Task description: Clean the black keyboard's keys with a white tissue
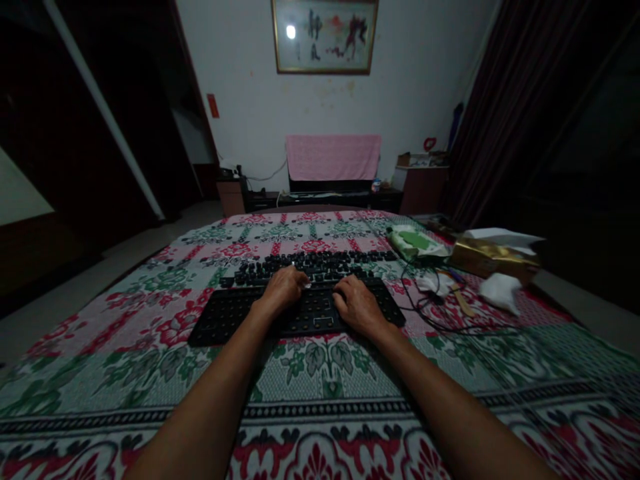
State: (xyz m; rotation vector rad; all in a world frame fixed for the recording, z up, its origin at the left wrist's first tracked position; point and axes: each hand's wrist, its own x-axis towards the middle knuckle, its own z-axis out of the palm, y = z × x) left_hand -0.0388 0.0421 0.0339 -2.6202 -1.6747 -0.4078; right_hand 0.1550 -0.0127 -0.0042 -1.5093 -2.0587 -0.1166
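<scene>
Black keyboard (pixel 310 312) is partly hidden by the right hand (pixel 357 305).

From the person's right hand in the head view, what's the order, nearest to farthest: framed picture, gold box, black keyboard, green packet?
1. Black keyboard: under the right hand.
2. Green packet: ahead, to the right.
3. Gold box: farther right.
4. Framed picture: on the far wall.

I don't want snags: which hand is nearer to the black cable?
Right. The right hand is at the keyboard, left of the black cable; the left hand, also there, is farther left.
</scene>
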